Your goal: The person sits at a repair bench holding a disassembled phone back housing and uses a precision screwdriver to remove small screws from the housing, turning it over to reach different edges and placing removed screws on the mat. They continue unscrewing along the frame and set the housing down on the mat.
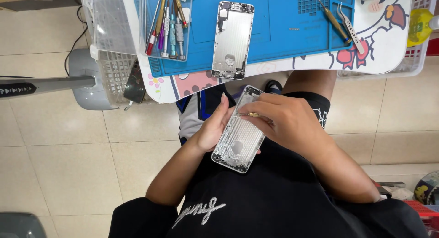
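Note:
My left hand [214, 126] holds a silver phone back housing [238, 142] from its left edge, over my lap, inner side up. My right hand [283, 121] rests on the housing's upper part and grips a thin brass-coloured tool [247, 114] whose tip points left onto the housing. A second silver phone housing [232, 39] lies flat on the blue work mat [279, 32] on the table, just beyond my hands.
A clear tray with several screwdrivers [167, 25] sits at the mat's left. Tweezers [350, 25] and a brass tool [334, 20] lie at the mat's right. A dark phone [135, 82] hangs at the table's left edge. White baskets flank the table; tiled floor lies below.

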